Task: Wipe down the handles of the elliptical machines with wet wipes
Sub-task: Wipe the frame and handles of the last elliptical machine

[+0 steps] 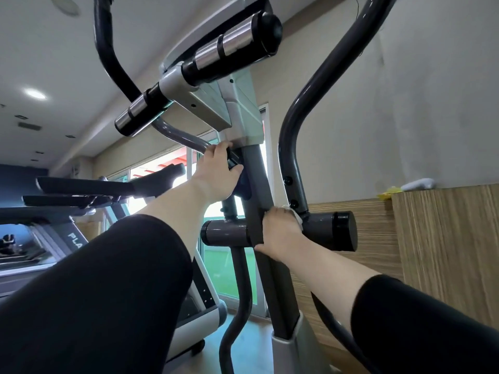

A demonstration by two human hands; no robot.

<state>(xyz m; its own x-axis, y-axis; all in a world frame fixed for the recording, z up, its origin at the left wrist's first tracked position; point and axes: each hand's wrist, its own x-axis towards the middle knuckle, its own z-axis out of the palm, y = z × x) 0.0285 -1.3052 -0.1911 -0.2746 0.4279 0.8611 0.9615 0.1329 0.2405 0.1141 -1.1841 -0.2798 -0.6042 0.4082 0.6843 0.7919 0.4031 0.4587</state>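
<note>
I look up at an elliptical machine from low down. Its grey centre post [267, 279] rises to the console, which carries two fixed handles with chrome sensors [232, 47]. My left hand [218, 174] grips the post's left side just under the console, where a curved bar meets it. My right hand [280, 230] presses a white wet wipe [295, 215] against the horizontal pivot tube [329, 230], at the foot of the right swing handle [291, 147]. The left swing handle [108, 49] curves up at the top left.
A treadmill [81, 193] stands to the left by the windows. A wood-panelled ledge [445, 238] runs along the right wall, with a white bundle [417, 184] and something yellow [388, 193] on top. The floor shows at the bottom centre.
</note>
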